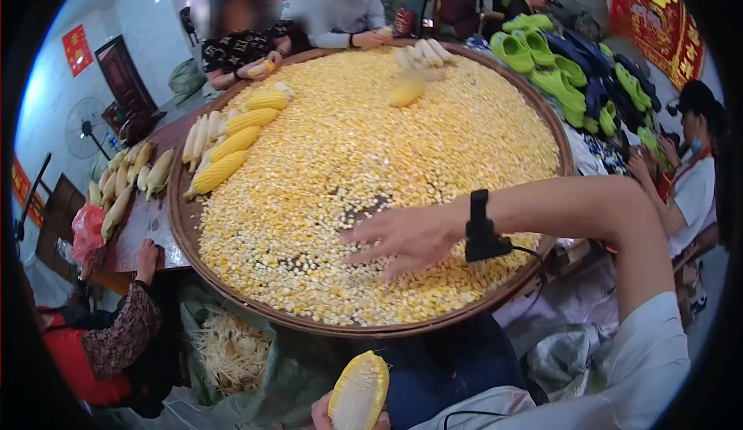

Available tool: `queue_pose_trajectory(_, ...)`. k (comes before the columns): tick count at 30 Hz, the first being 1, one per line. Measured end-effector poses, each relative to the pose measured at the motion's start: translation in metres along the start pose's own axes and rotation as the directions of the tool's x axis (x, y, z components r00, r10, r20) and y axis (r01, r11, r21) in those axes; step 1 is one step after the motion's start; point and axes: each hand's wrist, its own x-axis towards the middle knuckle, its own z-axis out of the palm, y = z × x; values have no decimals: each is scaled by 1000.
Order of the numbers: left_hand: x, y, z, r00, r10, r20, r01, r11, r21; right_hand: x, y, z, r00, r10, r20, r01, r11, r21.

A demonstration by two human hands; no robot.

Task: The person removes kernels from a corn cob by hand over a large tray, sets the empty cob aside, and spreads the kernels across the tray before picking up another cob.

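Observation:
My right hand [402, 238] is spread flat, fingers apart, over the yellow corn kernels [348, 159] near the front of a big round woven tray [232, 294]. A black device [480, 232] is strapped to that wrist. My left hand [319, 414] shows only at the bottom edge. It grips a partly stripped corn cob [360, 390], held upright below the tray's rim.
Whole yellow cobs [232, 143] lie at the tray's left, and pale stripped cobs [422, 52] at its far side. Husked cobs [131, 174] rest on the brown table. Other people sit around. Green clogs [557, 74] are piled at the right, and a bag of husk waste [232, 352] sits below.

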Motion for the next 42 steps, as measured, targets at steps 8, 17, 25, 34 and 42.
queue_pose_trajectory(8, -2, 29, 14, 984, 178, 19, -178, 966, 186, -43, -12, 22, 967, -207, 150, 214, 976, -28)
queue_pose_trajectory(17, -18, 32, 12, 998, 65, -22, -60, 983, 174, -90, 63, -46, 703, 710, 47, -660, 676, -327)
queue_pose_trajectory(25, -1, 22, 22, 983, 185, 2, -182, 968, 171, 15, 47, 3, 626, 777, 74, -777, 629, -30)
queue_pose_trajectory(34, -7, 34, 19, 998, 68, 13, -69, 987, 145, 85, 104, -29, 778, 628, 34, -628, 778, 9)
queue_pose_trajectory(42, -2, 29, 12, 996, 71, -50, -66, 994, 92, 90, 86, -36, 903, 425, 56, -425, 905, -26)
